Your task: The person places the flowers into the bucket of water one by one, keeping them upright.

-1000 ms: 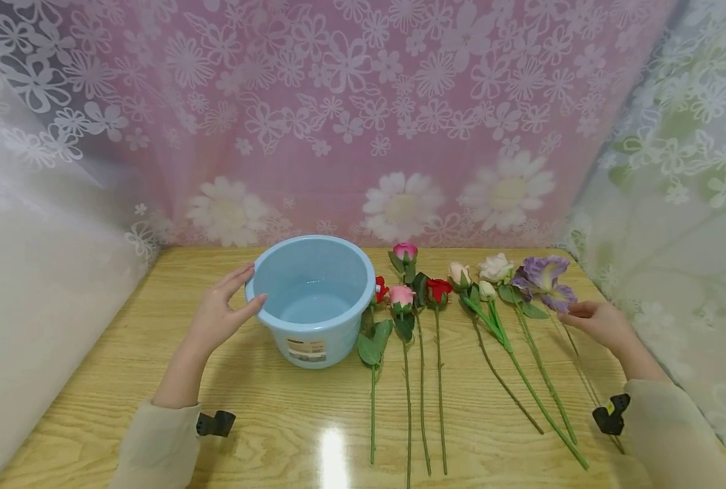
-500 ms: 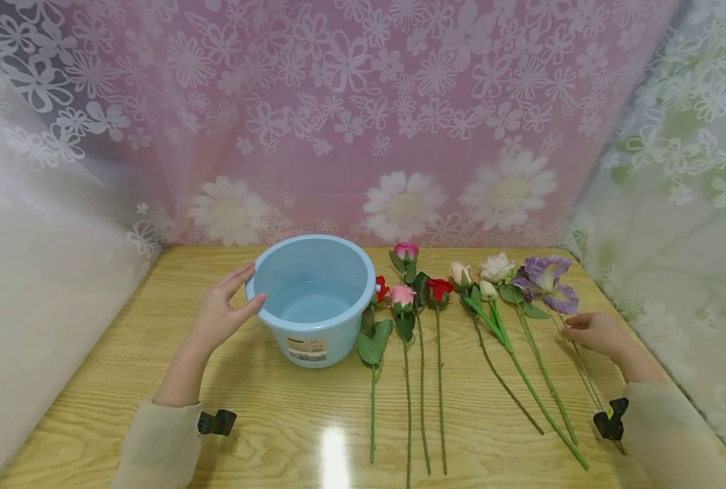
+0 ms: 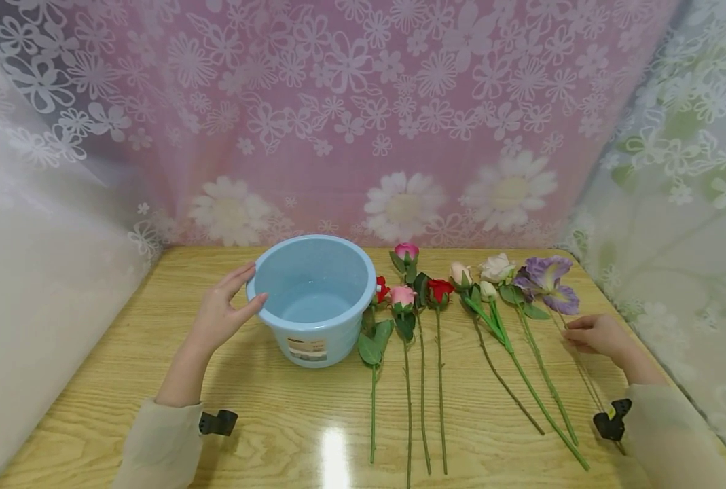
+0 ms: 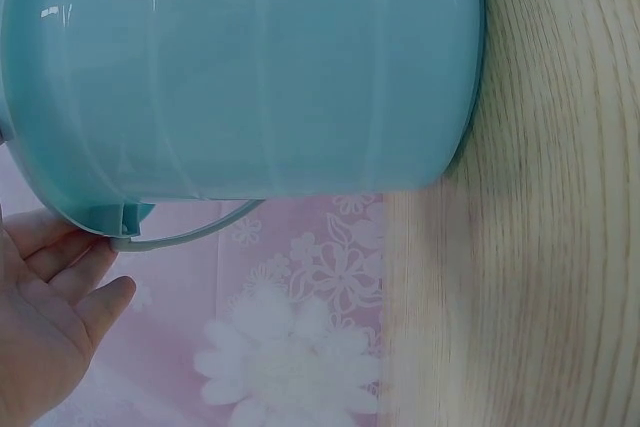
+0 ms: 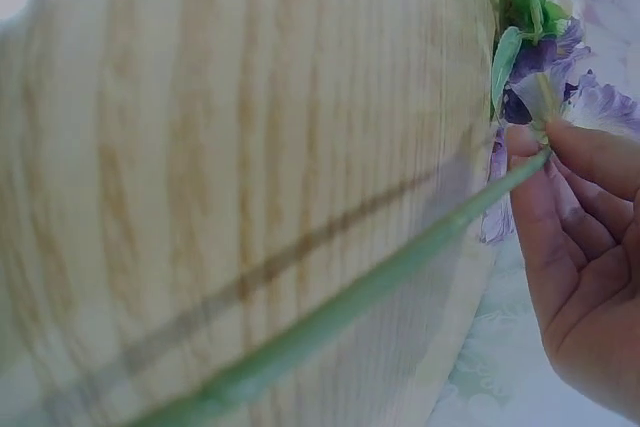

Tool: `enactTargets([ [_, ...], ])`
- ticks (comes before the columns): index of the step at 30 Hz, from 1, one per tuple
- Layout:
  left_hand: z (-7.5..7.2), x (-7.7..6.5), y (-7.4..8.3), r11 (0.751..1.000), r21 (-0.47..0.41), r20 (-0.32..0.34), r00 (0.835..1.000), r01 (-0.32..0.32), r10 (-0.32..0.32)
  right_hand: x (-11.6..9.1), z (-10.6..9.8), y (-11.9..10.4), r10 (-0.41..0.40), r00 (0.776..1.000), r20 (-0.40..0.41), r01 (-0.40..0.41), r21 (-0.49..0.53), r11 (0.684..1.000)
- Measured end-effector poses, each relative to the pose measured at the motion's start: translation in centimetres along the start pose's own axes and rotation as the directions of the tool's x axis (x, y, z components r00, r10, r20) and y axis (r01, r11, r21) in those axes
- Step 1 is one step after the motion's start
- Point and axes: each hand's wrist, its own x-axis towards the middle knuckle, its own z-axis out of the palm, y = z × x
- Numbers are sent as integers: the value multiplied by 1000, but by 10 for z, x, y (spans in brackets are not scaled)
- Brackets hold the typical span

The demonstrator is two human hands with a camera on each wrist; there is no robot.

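A light-blue plastic bucket (image 3: pixel 307 346) stands upright on the wooden table. My left hand (image 3: pixel 219 309) rests against the left of its rim, fingers and thumb spread; in the left wrist view the fingers touch the rim beside the handle (image 4: pixel 195 235). At the far right lies a purple iris (image 3: pixel 546 277). My right hand (image 3: pixel 601 337) pinches its thin stem below the blossom, between thumb and fingertips. Close up in the right wrist view, the green stem (image 5: pixel 380 282) runs out of the fingers above the table, casting a shadow.
Right of the bucket lie several roses: a red rose (image 3: pixel 439 291), a pink rose (image 3: pixel 402 295) and a magenta rose (image 3: pixel 406 251) among them. A white rose (image 3: pixel 496 267) and a pale tulip (image 3: pixel 488 291) lie nearer the iris. Patterned curtains (image 3: pixel 338 136) enclose the table (image 3: pixel 265 435).
My right hand has slid a little down the iris stem, away from the blossom and towards me. The left hand and the bucket have stayed in place.
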Motion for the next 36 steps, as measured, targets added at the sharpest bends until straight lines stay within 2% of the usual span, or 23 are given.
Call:
enactTargets([
  [10, 1, 1, -3, 1000, -10, 0, 1000, -2, 1, -5, -4, 0, 16, 1000, -9, -16, 78, 997],
  [19, 1, 2, -3, 1000, -8, 6, 1000, 5, -5, -10, -10, -4, -28, 996, -89, 37, 109, 993],
  [24, 1, 1, -3, 1000, -7, 9, 1000, 12, -12, -15, -17, -10, -85, 990, -111, 103, 165, 981],
  [28, 2, 1, -3, 1000, -8, 3, 1000, 14, -14, -18, -22, -15, -131, 984, -123, 160, 260, 952],
  [32, 2, 1, -3, 1000, -23, -1, 1000, 8, -8, -24, -23, -28, -136, 981, -142, 177, 337, 925],
  [36, 1, 1, -4, 999, -33, -4, 1000, -3, 3, -28, -21, -43, -170, 974, -152, 219, 422, 880],
])
